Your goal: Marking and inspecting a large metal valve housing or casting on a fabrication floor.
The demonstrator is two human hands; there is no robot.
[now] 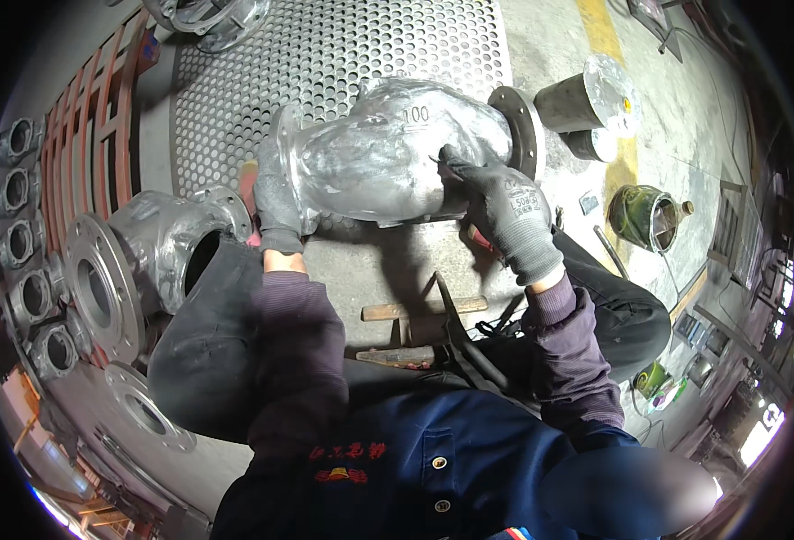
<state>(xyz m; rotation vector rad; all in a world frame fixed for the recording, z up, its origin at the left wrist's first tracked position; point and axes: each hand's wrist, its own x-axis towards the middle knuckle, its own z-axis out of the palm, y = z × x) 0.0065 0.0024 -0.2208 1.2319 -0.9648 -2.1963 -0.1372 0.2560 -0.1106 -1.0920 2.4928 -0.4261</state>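
Fingers (271,193) of the left hand (277,211), gloved in dark grey, are curling around the near flange of a large cast valve body (379,157), pressed together along the flange rim. Fingertips (455,162) of the right hand (505,211), in a matching glove, are bending down onto the curved side of the same casting, pinching a thin, dark sliver of a tool whose kind is too small to tell.

That valve body is lying on its side on a perforated metal plate (325,45), in the upper middle of the view, just beyond the person's knees. It is looking silvery grey and rough, with a bulging belly, a round flange at each end and raised characters on its top; the far flange (518,126) is appearing darker, rust-brown.

Both forearms are rising from the lower edge in purple sleeves (298,333), the left wrist bare between cuff and glove, the right wrist angling inward across the casting.

Beside the left arm a second flanged valve body (131,261) is standing with its bore open toward the camera. A green can (644,216) is sitting on the concrete floor (685,117) to the right.
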